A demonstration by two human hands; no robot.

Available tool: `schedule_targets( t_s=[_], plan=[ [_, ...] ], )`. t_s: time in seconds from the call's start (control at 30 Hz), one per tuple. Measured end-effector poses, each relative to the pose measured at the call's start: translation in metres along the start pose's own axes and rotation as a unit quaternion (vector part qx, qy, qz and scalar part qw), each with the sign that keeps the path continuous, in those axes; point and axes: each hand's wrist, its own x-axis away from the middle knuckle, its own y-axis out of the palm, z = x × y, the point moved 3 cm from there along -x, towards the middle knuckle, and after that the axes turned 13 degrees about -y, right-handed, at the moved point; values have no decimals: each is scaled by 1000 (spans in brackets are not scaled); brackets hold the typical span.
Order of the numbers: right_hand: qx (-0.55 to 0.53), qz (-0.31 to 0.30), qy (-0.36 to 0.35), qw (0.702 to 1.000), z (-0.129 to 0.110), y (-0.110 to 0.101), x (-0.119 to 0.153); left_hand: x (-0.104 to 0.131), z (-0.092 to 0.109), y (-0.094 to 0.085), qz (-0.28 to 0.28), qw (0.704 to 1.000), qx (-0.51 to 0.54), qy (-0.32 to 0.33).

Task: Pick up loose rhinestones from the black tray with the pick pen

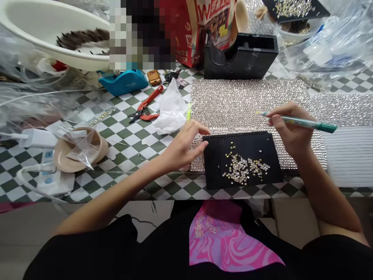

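My right hand (293, 132) is closed round a green pen-like tool (305, 123), its pale tip pointing left over a sheet covered with rhinestones (247, 97). A black ridged tray (215, 171) lies over the sheet's front edge, and loose clear and yellowish stones (239, 169) are scattered on it. At the tray's upper left corner is my left hand (189, 146), thumb and fingers apart, with nothing visible between them. The thumb tip is beside the tray's left edge; whether it touches is unclear.
Red-handled pliers (147, 105), white crumpled tissue (171, 107) and a blue tape dispenser (124, 82) lie beyond my left hand. A black dispenser (241, 58) stands behind the sheet. At left are a beige bowl (103, 149) and a large white basin (55, 50); plastic bags lie at both sides.
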Motion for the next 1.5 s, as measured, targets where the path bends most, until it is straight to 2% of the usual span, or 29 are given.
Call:
schedule_targets(
  t_s=[0.17, 0.3, 0.47, 0.7, 0.87, 1.17, 1.5],
  plan=[
    [-37, -1, -4, 999, -14, 8, -4, 16, -1, 19, -28, 995, -79, 49],
    [-44, -19, 10, 999, -22, 10, -6, 25, 0, 25, -52, 990, -111, 73],
    [6, -15, 18, 1000, -20, 8, -2, 29, -1, 29, -79, 982, -147, 89],
    [75, -23, -4, 997, 9, 0, 1, 28, -3, 32, -50, 978, -172, 109],
    [85, -31, 16, 996, 25, -2, 0, 29, -4, 33, -42, 977, -173, 115],
    [64, -45, 27, 997, 22, 0, 1, 34, 0, 33, -33, 975, -189, 114],
    [107, -48, 2, 993, 19, 0, -2, 41, 3, 38, -19, 969, -210, 126]
  ],
)
